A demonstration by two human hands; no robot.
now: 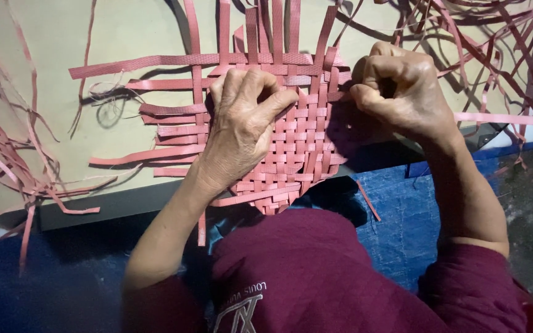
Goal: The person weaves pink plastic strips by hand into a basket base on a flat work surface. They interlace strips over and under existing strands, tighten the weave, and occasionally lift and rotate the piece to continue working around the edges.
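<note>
Left hand (242, 126) curled flat on the pink woven mat (303, 157), pinning it down. Right hand (399, 92) at its right edge, fist closed tight, pulling a strip (507, 118) snug.

Informal craft workspace, likely home-based weaving spot: loose pink plastic strips (7, 154) are lying scattered over a pale flat board (63, 37), which is resting low over blue cloth (396, 228) and dark rough floor (532, 209).
</note>
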